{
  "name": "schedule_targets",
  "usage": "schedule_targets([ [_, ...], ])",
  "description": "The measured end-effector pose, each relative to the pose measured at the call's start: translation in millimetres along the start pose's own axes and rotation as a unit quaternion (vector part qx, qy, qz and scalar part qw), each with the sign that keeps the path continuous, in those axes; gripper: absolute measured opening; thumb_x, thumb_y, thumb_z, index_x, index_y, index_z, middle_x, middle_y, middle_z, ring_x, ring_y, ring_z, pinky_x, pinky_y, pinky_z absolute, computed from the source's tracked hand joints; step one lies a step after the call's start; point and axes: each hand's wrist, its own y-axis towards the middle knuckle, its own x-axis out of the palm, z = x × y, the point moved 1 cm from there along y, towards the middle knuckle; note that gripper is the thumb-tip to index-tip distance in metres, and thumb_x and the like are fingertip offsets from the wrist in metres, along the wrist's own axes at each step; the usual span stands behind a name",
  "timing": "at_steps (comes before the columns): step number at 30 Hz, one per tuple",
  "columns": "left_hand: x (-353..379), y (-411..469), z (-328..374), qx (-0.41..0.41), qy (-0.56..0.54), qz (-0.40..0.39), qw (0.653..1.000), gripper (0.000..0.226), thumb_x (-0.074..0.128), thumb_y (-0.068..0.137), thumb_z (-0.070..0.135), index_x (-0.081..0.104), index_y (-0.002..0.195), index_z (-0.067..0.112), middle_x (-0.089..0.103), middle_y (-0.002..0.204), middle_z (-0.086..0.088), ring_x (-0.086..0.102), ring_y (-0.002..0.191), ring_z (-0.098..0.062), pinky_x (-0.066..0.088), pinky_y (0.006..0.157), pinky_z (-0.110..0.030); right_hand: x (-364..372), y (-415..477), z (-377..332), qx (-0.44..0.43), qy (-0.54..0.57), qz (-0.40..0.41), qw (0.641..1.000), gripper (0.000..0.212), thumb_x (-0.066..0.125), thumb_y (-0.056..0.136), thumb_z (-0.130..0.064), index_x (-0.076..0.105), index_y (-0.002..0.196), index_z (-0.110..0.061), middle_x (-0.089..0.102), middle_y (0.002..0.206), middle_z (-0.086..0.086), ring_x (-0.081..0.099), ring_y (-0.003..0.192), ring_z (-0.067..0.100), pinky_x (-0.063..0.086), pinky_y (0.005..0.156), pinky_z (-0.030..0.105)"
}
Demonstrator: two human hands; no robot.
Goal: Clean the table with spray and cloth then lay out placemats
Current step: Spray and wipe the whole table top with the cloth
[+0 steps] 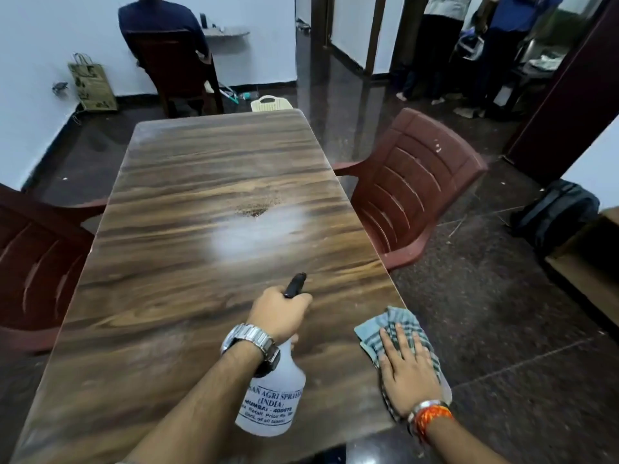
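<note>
L hand (279, 311) grip wraps spray bottle (273, 396) neck, hiding trigger; R hand (407, 366) flat on cloth (397, 321).

left hand (279, 311): silver link watch (250, 339) at the wrist; right hand (407, 370): orange threads (432, 417) and silver bangle (422, 406).

White walls (40, 38), dark glossy stone floor (475, 316). Maroon plastic chair (412, 182) R, matching chair (37, 262) L — wooden chair (181, 75) at back w/ person (160, 18) seated. Paper bag (92, 83) by L wall, black backpack (556, 216) far R.
</note>
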Motion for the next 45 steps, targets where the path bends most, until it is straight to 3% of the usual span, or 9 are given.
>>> schedule_targets([
  [7,-6.7,-79.9,-69.2,-0.020,0.019,-0.005,1.000,0.023,0.061,0.079,0.026,0.048,0.062,0.018,0.048,0.037,0.007,0.060,0.043,-0.024,0.043,0.052,-0.024,15.1,-48.7,-59.3,0.034,0.027,-0.020,0.999,0.068,-0.001,0.084,-0.053,0.009,0.150,-0.039,0.006,0.160,-0.005,0.006,0.145,0.031,0.007,0.117,0.046],
  [10,-22.0,-101.3,-97.9,-0.039,0.019,0.012,0.999,0.022,0.061,0.079,0.025,0.049,0.063,0.017,0.049,0.039,0.007,0.053,0.040,-0.022,0.044,0.054,-0.026,27.1,-76.9,-121.1,-0.055,0.038,-0.019,0.998,0.063,0.013,0.088,-0.051,0.020,0.149,-0.036,0.012,0.159,-0.002,0.013,0.144,0.036,0.014,0.115,0.051],
  [13,-34.8,-116.1,-118.0,-0.036,0.046,0.040,0.997,0.031,0.062,0.082,0.024,0.046,0.056,0.018,0.047,0.043,0.006,0.046,0.049,-0.022,0.033,0.052,-0.030,44.7,-108.9,-191.3,-0.194,0.023,-0.055,0.979,0.056,0.027,0.095,-0.043,0.020,0.149,-0.032,0.002,0.160,-0.001,-0.001,0.146,0.033,-0.005,0.115,0.047],
  [18,-54.3,-134.4,-137.8,-0.053,0.037,0.060,0.996,0.030,0.062,0.083,0.026,0.047,0.058,0.016,0.054,0.049,0.002,0.054,0.052,-0.025,0.036,0.054,-0.030,44.3,-107.5,-186.3,-0.260,0.022,-0.075,0.962,0.059,0.014,0.090,-0.051,0.022,0.147,-0.039,0.006,0.160,-0.006,0.006,0.146,0.030,0.001,0.117,0.044],
  [23,-81.0,-159.5,-161.2,-0.078,-0.009,0.103,0.992,0.024,0.062,0.079,0.026,0.049,0.064,0.014,0.048,0.044,0.005,0.053,0.042,-0.024,0.041,0.051,-0.027,18.0,-57.7,-43.1,-0.018,0.004,0.016,1.000,0.056,0.021,0.095,-0.045,0.022,0.149,-0.034,0.015,0.159,0.004,0.028,0.138,0.035,0.023,0.113,0.049],
  [31,-106.5,-194.5,-194.3,-0.118,-0.014,0.182,0.976,0.023,0.062,0.084,0.028,0.054,0.067,0.014,0.058,0.057,0.000,0.057,0.054,-0.023,0.036,0.052,-0.029,6.5,-52.0,-22.1,0.179,0.075,0.022,0.981,0.053,0.022,0.099,-0.044,0.012,0.150,-0.036,0.000,0.160,-0.001,0.004,0.145,0.033,0.001,0.116,0.044],
  [35,-120.5,-196.0,-205.5,-0.133,-0.057,0.182,0.973,0.022,0.060,0.071,0.036,0.052,0.062,0.017,0.054,0.050,0.001,0.068,0.063,-0.039,0.045,0.060,-0.034,14.8,-67.3,-83.0,0.111,0.038,0.004,0.993,0.054,0.018,0.098,-0.048,0.008,0.150,-0.038,-0.001,0.160,-0.005,0.005,0.145,0.032,0.004,0.117,0.045],
  [42,-159.2,-195.4,-234.2,-0.139,-0.071,0.180,0.971,0.023,0.061,0.082,0.019,0.052,0.063,0.010,0.052,0.056,-0.007,0.048,0.029,-0.011,0.036,0.037,-0.020,56.9,-135.3,-266.5,-0.112,0.008,-0.016,0.994,0.059,0.020,0.092,-0.046,0.015,0.150,-0.037,0.006,0.160,-0.001,0.009,0.145,0.035,0.009,0.115,0.049],
  [45,-192.6,-190.9,-247.3,-0.111,-0.066,0.162,0.978,0.019,0.060,0.087,0.017,0.058,0.070,0.007,0.062,0.066,-0.007,0.051,0.033,-0.003,0.037,0.036,-0.015,75.4,-168.9,-354.8,-0.193,0.011,-0.046,0.980,0.060,0.025,0.090,-0.046,0.021,0.149,-0.037,0.010,0.159,-0.001,0.009,0.144,0.037,0.008,0.114,0.053],
])
